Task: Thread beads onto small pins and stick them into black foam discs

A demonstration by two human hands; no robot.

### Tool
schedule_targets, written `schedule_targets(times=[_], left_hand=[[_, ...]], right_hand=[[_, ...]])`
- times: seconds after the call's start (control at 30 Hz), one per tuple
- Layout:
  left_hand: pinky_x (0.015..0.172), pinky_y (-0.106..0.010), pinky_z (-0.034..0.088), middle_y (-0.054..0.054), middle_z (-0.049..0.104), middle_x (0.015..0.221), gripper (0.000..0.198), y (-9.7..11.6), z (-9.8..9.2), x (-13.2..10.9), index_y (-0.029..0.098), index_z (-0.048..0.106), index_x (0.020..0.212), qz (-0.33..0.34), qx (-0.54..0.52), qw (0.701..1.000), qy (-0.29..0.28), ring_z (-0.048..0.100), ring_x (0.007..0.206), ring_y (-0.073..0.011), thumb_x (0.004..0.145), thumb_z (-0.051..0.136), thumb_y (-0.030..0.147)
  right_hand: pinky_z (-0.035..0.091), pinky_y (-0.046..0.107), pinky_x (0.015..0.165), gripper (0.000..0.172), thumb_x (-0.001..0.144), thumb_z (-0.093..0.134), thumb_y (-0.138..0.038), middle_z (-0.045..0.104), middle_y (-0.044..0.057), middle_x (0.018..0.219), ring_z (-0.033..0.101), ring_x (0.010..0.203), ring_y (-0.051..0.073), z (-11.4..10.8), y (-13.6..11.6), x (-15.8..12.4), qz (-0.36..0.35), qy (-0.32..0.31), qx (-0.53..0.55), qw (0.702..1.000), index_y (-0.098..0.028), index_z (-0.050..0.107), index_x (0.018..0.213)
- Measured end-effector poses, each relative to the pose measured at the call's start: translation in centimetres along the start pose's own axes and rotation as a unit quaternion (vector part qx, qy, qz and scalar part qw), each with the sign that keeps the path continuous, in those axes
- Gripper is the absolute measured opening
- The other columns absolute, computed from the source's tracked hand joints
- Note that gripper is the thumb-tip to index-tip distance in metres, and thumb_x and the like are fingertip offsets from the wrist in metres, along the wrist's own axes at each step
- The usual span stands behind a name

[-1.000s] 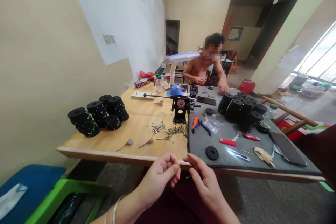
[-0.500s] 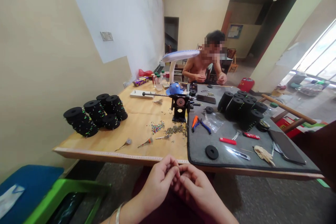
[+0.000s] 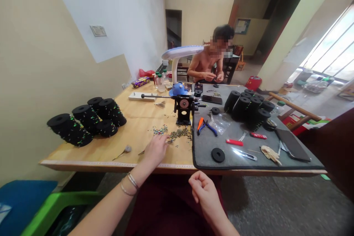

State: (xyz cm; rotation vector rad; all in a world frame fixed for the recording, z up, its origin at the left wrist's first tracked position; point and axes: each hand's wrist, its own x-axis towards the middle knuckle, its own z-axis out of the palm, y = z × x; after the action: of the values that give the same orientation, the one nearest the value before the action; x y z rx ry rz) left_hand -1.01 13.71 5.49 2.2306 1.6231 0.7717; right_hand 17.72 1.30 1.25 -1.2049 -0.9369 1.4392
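My left hand (image 3: 156, 150) reaches over the wooden table, its fingertips beside the pile of small colourful beads (image 3: 160, 129) and the brassy bits (image 3: 181, 133). Its fingers point away from the camera, and whether anything is between them is hidden. A feathery tool (image 3: 127, 149) lies to its left. My right hand (image 3: 202, 188) is curled closed in front of the table edge, above my lap; anything inside it is too small to make out. Beyond the beads stands a black clamp device with a round dial (image 3: 184, 104).
Black foam spools (image 3: 83, 112) stand at the left, more (image 3: 245, 107) on the grey mat (image 3: 204, 155). Pliers (image 3: 207, 127), a red cutter (image 3: 234, 142) and a foam disc (image 3: 218, 155) lie on the mat. A person (image 3: 206, 62) sits beyond the lamp (image 3: 182, 51).
My hands were together in front of the table; now they are apart. My left hand has moved forward to the beads, and my right hand has stayed near the edge. The view has shifted slightly.
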Motion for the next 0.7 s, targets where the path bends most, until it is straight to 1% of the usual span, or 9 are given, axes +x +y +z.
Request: schedule_targets(times=[0.17,0.3,0.37,0.43,0.47,0.5,0.57,0.63,0.7], left_hand=[[0.084,-0.042,0.043,-0.015,0.064,0.099,0.028,-0.4,1.4,0.6,0.015,0.059,0.105,-0.008,0.03,0.999,-0.014,0.056,0.098,-0.0294,0.08,0.048,0.007],[0.085,-0.04,0.043,-0.014,0.064,0.099,0.028,0.0,1.3,0.2,0.016,0.06,0.103,0.004,0.023,1.0,-0.009,0.057,0.096,-0.0272,0.082,0.044,0.007],[0.082,-0.037,0.045,-0.01,0.064,0.093,0.023,0.3,0.9,-0.6,0.018,0.061,0.097,0.002,-0.028,1.0,0.002,0.059,0.09,-0.0249,0.081,0.047,0.01],[0.073,-0.034,0.048,-0.006,0.064,0.081,0.01,0.8,0.7,-2.1,0.019,0.061,0.085,-0.025,-0.149,0.988,-0.004,0.06,0.078,-0.0219,0.079,0.054,0.016],[0.067,-0.032,0.048,-0.004,0.063,0.075,0.005,1.1,0.7,-3.0,0.018,0.06,0.081,-0.051,-0.228,0.972,-0.023,0.06,0.072,-0.0201,0.077,0.058,0.019],[0.062,-0.029,0.049,-0.002,0.062,0.07,0.006,1.5,0.8,-4.1,0.018,0.059,0.079,-0.083,-0.302,0.948,-0.059,0.06,0.067,-0.0182,0.077,0.06,0.024],[0.05,-0.025,0.047,0.001,0.058,0.062,0.018,2.5,1.2,-6.4,0.016,0.056,0.078,-0.153,-0.414,0.887,-0.136,0.058,0.057,-0.0154,0.076,0.063,0.033],[0.047,-0.023,0.046,0.002,0.058,0.058,0.024,3.3,1.7,-8.5,0.016,0.054,0.075,-0.206,-0.483,0.833,-0.172,0.057,0.053,-0.0134,0.073,0.067,0.036],[0.047,-0.021,0.045,0.002,0.059,0.057,0.027,3.9,2.3,-10.0,0.016,0.053,0.073,-0.25,-0.517,0.799,-0.18,0.058,0.053,-0.0124,0.07,0.071,0.036]], right_hand=[[0.011,0.018,0.037,0.038,0.072,0.068,-0.051,0.031,-0.014,0.039,0.019,0.033,0.003,0.0,1.1,-0.2,0.002,0.028,0.056,0.998,-0.018,0.048,0.071],[0.012,0.018,0.038,0.039,0.072,0.068,-0.052,0.032,-0.013,0.037,0.018,0.034,0.003,0.1,1.1,-0.5,0.009,0.042,0.062,0.997,-0.018,0.049,0.071],[0.012,0.018,0.038,0.04,0.073,0.067,-0.053,0.033,-0.013,0.036,0.018,0.034,0.003,0.2,1.0,-0.7,0.01,0.043,0.071,0.997,-0.018,0.049,0.072],[0.011,0.018,0.038,0.04,0.073,0.067,-0.054,0.034,-0.013,0.035,0.018,0.034,0.004,0.3,1.1,-0.8,0.012,0.044,0.082,0.996,-0.018,0.048,0.073],[0.011,0.018,0.038,0.04,0.073,0.067,-0.054,0.034,-0.013,0.035,0.019,0.034,0.004,0.4,1.1,-0.9,0.013,0.043,0.085,0.995,-0.018,0.048,0.074],[0.012,0.017,0.038,0.04,0.074,0.066,-0.054,0.034,-0.013,0.035,0.019,0.034,0.004,0.5,1.2,-0.9,0.014,0.04,0.085,0.996,-0.018,0.048,0.074],[0.012,0.017,0.038,0.04,0.074,0.066,-0.054,0.036,-0.013,0.034,0.021,0.033,0.003,0.7,1.3,-1.1,0.018,0.034,0.074,0.997,-0.018,0.048,0.073],[0.014,0.017,0.038,0.041,0.073,0.066,-0.055,0.038,-0.012,0.034,0.023,0.032,0.004,0.9,1.5,-1.2,0.028,0.029,0.057,0.998,-0.018,0.048,0.072],[0.015,0.016,0.037,0.042,0.071,0.066,-0.056,0.041,-0.011,0.033,0.024,0.03,0.004,1.1,1.6,-1.4,0.045,0.026,0.042,0.998,-0.018,0.048,0.073]])
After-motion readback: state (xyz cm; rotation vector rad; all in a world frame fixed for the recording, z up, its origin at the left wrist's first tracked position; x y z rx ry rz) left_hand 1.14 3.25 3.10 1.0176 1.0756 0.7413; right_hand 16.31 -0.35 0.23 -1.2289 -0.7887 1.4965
